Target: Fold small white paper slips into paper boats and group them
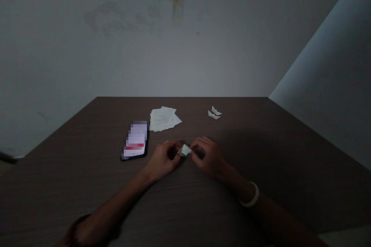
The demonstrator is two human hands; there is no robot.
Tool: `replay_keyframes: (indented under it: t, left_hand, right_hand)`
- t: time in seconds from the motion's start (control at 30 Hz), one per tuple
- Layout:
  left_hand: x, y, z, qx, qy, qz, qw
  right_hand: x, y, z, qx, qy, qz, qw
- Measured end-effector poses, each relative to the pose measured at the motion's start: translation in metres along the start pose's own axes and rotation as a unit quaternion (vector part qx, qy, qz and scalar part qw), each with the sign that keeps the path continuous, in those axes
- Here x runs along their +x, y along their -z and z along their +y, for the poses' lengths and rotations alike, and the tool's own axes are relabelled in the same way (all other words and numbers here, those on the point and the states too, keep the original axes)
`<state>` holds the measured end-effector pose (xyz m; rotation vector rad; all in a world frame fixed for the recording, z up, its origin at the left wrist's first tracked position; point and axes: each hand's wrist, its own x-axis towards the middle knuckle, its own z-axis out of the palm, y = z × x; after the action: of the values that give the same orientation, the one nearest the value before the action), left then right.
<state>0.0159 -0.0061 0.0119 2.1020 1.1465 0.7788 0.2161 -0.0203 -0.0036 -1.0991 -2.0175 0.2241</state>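
Note:
Between my two hands is a small folded piece of white paper (184, 150), its sides creased into a pointed shape. My left hand (164, 159) pinches its left side between thumb and fingers. On the opposite side, the thumb and fingertips of my right hand (209, 156) close on the right corner. Both hands stay low over the brown table (185, 208). Two small folded paper boats (214, 115) sit farther back, to the right of the hands.
A stack of loose white paper sheets (164, 119), the top one printed, lies behind my left hand. Left of it lies a phone (135, 140) with a lit, blurred screen. A wall (185, 61) rises along the table's far edge, with another wall (333, 85) at the right.

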Motion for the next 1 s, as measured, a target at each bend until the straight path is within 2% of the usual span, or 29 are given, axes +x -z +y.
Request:
replay_keyframes:
  t: [0.17,0.3,0.57,0.83,1.0]
  left_hand:
    - [0.000,-0.001,0.000,0.028,-0.015,0.001,0.999]
    - [-0.001,-0.001,-0.001,0.043,-0.036,0.005,0.998]
    - [0.000,0.001,-0.003,0.048,-0.032,0.005,0.998]
    - [-0.001,-0.001,-0.010,0.058,-0.031,0.027,0.998]
    - [0.000,0.000,-0.008,0.055,-0.040,0.021,0.997]
  right_hand:
    - [-0.001,-0.003,0.000,0.002,-0.072,-0.021,0.997]
    - [0.000,-0.006,0.001,0.003,-0.094,-0.030,0.995]
    - [0.001,-0.008,0.005,0.057,-0.088,-0.015,0.994]
    - [0.000,-0.010,0.004,0.063,-0.030,0.019,0.997]
    - [-0.001,-0.009,0.003,0.062,-0.007,0.015,0.998]
